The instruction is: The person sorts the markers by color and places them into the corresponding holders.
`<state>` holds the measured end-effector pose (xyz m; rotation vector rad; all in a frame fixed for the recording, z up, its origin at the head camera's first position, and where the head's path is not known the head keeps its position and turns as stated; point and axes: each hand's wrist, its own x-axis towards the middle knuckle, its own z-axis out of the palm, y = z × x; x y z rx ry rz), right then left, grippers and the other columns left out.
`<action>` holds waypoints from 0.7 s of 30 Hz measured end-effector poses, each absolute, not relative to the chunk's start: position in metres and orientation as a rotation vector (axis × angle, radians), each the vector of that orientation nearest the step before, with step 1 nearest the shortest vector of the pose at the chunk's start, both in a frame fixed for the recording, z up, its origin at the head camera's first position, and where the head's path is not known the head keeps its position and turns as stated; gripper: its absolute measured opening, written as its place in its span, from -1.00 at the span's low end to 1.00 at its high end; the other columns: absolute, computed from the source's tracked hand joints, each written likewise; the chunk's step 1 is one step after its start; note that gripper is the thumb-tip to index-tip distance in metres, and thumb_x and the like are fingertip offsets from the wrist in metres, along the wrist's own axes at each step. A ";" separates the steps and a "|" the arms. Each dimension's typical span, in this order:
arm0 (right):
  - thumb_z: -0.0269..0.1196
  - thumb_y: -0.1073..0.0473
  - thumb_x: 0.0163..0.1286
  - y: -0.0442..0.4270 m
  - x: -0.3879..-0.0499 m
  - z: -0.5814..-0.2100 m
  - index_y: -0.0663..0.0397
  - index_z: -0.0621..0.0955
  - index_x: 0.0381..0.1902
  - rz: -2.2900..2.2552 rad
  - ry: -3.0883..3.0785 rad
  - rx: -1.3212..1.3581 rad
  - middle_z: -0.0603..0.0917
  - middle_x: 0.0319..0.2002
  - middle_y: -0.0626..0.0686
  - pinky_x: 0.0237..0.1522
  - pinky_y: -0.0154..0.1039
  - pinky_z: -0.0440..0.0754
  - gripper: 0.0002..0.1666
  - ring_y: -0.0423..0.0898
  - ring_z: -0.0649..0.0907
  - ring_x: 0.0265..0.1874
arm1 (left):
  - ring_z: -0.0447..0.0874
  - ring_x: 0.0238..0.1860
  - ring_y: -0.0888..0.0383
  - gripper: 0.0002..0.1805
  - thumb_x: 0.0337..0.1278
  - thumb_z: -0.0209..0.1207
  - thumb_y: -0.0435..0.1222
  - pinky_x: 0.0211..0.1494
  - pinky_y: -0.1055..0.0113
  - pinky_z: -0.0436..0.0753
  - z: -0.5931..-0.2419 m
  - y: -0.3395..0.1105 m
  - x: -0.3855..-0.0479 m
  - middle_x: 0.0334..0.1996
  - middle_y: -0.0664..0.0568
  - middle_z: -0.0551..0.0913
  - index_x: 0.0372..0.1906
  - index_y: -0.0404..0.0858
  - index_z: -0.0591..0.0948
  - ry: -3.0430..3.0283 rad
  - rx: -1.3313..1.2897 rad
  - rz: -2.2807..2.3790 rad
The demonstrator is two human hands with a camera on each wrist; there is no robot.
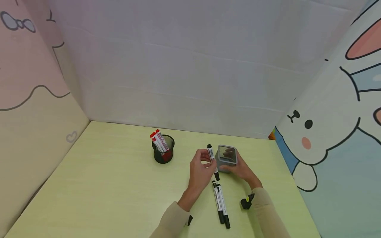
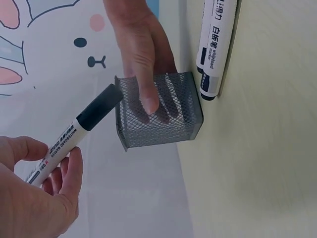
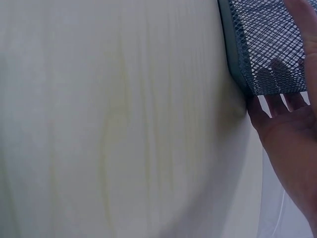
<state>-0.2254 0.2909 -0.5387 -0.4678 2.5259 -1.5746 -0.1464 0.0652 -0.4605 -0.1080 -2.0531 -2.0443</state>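
Observation:
My left hand (image 1: 200,172) pinches a whiteboard marker (image 2: 62,144) with a white barrel and black cap. In the left wrist view the cap end points towards a square grey mesh pen holder (image 2: 158,130), and overlaps its rim from this angle. My right hand (image 1: 243,170) grips that holder from the right, thumb on one side and fingers round the other. The right wrist view shows the holder's mesh wall (image 3: 270,42) and lower edge close to the tabletop. Two more whiteboard markers (image 1: 219,201) lie side by side on the table, nearer me.
A round black mesh cup (image 1: 162,158) stands further left, with several red-capped markers (image 1: 160,140) leaning in it. The pale yellow table (image 1: 113,178) meets a whitish back wall (image 1: 190,82). Cartoon-printed panels (image 1: 330,155) flank it on both sides.

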 end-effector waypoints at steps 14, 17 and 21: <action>0.45 0.51 0.20 0.295 -0.230 -0.544 0.37 0.28 0.36 -1.717 2.447 -0.611 0.47 0.25 0.51 0.15 -0.48 0.46 -0.16 0.43 0.45 0.26 | 0.70 -0.19 0.08 -0.69 0.17 0.28 -0.48 -0.13 0.33 0.74 -0.454 0.076 -0.171 -0.22 -0.08 0.66 0.01 -0.35 0.55 -1.882 0.032 -2.105; 0.44 0.52 0.20 0.295 -0.230 -0.545 0.37 0.28 0.37 -1.718 2.438 -0.597 0.47 0.26 0.50 0.16 -0.48 0.46 -0.15 0.40 0.46 0.27 | 0.72 -0.20 0.07 -0.71 0.16 0.27 -0.50 -0.12 0.30 0.74 -0.454 0.079 -0.176 -0.23 -0.09 0.67 -0.01 -0.36 0.56 -1.843 0.050 -2.116; 0.50 0.42 0.20 0.294 -0.228 -0.544 0.27 0.29 0.40 -1.680 2.456 -0.517 0.48 0.28 0.41 0.16 -0.43 0.48 -0.11 0.27 0.49 0.25 | 0.73 -0.20 0.05 -0.72 0.15 0.27 -0.51 -0.13 0.29 0.74 -0.456 0.083 -0.183 -0.22 -0.11 0.68 -0.02 -0.38 0.56 -1.797 0.062 -2.121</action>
